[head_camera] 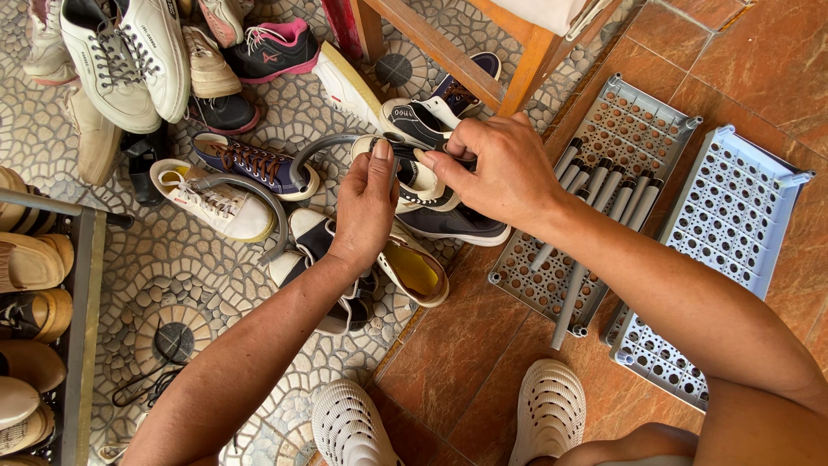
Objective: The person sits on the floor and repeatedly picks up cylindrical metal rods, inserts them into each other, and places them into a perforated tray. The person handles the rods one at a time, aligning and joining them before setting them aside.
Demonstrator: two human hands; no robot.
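1. We saw a grey curved tube (323,145) held above the shoe pile, its long axis arching from the hands leftward and down, the far end pointing toward the patterned floor (172,267).
2. Its near end sat between both hands, roughly level with the thumbs, over a black-and-white sneaker (414,177).
3. Our left hand (366,203) pinched that end between thumb and fingers, fingertips pointing up and away from us.
4. Our right hand (504,173) came in from the right, fingers curled and pressed together on the same spot, touching the left thumb tip.
5. A second grey curved tube (250,203) lay just beside it on the floor, draped over a white sneaker (216,203).
6. A navy sneaker with brown laces (254,164) lay between the two tubes.
7. To the right, on brown tiles (466,345), lay a grey perforated shelf panel (638,121) carrying a row of straight grey tubes (604,185); a second perforated panel (733,224) lay just beside it.
8. A wooden frame (483,60) crossed above the hands, closing that side.
9. Open room remained on the brown tiles near our white perforated clogs (548,410); the left edge was bounded by a shoe rack (82,302).
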